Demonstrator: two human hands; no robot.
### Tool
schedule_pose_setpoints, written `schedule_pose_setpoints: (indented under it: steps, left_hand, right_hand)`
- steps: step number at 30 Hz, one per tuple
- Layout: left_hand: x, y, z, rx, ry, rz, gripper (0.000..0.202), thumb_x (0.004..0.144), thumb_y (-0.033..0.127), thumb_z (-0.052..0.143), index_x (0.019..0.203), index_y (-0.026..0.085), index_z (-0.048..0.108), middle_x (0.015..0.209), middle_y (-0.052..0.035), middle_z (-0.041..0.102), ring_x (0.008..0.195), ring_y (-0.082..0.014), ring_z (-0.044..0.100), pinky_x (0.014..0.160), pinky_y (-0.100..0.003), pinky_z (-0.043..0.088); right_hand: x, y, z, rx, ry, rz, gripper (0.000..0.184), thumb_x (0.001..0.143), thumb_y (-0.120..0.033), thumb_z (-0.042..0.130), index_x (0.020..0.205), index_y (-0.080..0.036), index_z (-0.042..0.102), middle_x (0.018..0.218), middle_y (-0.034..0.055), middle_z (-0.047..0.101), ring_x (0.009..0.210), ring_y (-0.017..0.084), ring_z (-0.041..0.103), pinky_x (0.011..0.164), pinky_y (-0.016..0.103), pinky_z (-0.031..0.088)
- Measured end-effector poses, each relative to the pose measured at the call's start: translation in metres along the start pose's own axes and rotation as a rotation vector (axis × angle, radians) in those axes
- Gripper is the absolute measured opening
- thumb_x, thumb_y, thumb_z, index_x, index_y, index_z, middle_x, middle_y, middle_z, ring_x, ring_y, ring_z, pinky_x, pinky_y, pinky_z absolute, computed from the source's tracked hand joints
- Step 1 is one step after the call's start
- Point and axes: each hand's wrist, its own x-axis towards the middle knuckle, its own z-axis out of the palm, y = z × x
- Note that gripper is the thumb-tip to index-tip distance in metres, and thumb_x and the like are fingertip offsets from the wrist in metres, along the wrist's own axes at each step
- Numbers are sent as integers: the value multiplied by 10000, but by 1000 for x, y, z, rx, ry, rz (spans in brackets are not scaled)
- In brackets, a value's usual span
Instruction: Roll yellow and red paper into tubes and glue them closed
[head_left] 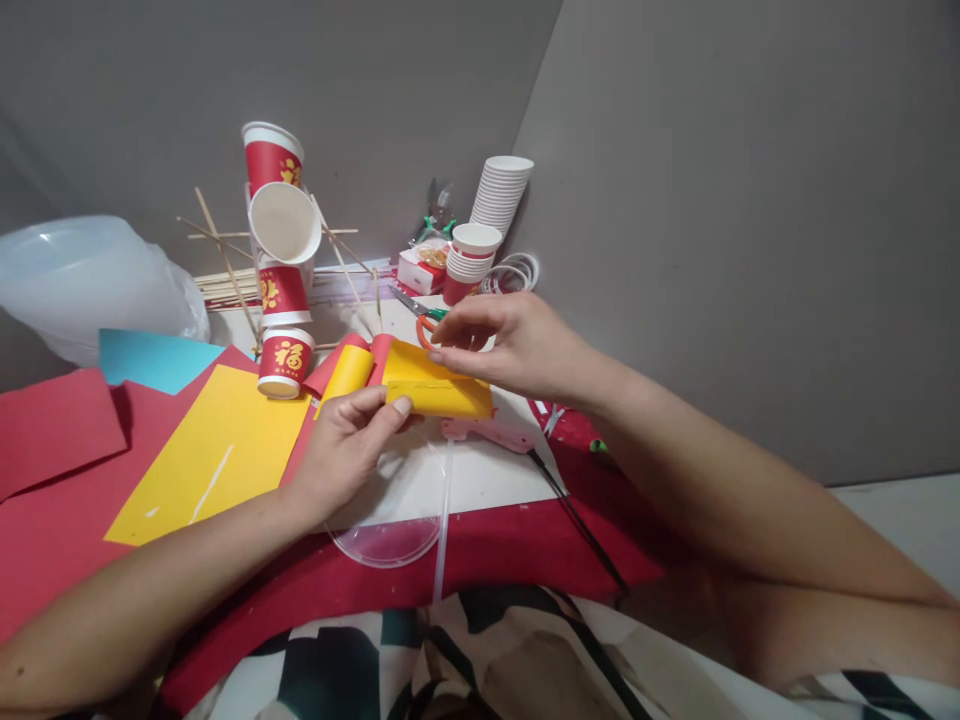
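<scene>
My left hand (349, 440) grips a folded or rolled piece of yellow paper (442, 395), its thumb lying on the near face. A dark, uneven line runs along the paper near a fold. Above the same paper, my right hand (502, 340) has loosely bent fingers, with a gap between thumb and forefinger; its thumb tip is at or near the paper's upper edge. Just behind those fingertips are scissors (424, 322) with orange and green handles. Beside my left hand lies another yellow paper roll (349, 368) next to red paper.
Red-and-white paper cups (285, 358) form a tower among thin wooden sticks (225, 260). Further right are stacked white cups (501, 190). A pink glue gun (491, 433) with a black cord lies near a clear round lid (386, 545). Yellow sheet (202, 450) and plastic bag (97, 280) are left.
</scene>
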Motion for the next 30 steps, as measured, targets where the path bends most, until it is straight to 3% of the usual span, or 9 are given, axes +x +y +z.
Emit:
schedule_pose_setpoints:
  steps: [5,12,21,30]
  left_hand:
    - [2,4,3,29,6,-7,248,870,402,695,792,175,758,753,-35,736,700,-144,652,668,-239,522]
    - [5,4,5,73,27,-98,308,872,320,645,602,173,657,533,-18,652,486,-108,578,493,-207,457]
    - [5,-2,5,57,29,-155,247,866,219,594,634,167,663,491,-11,635,440,-108,584,447,-200,435]
    - [6,-1,5,27,15,-250,247,871,139,560,649,141,669,514,-22,649,474,-105,614,464,-179,467]
  right_hand:
    - [6,11,6,-49,-89,1,104,769,-165,584,732,-138,677,654,10,664,576,102,558,564,234,429]
    - [-5,9,10,-31,-35,-11,88,759,-168,574,703,-182,640,663,-3,645,590,111,554,560,245,438]
    - [-33,-8,16,-174,-31,-105,116,850,-208,567,747,-239,611,710,25,650,633,158,589,608,309,480]
    - [-46,-8,34,-449,-45,-265,147,912,-197,523,804,-200,623,792,93,675,729,203,625,642,322,489]
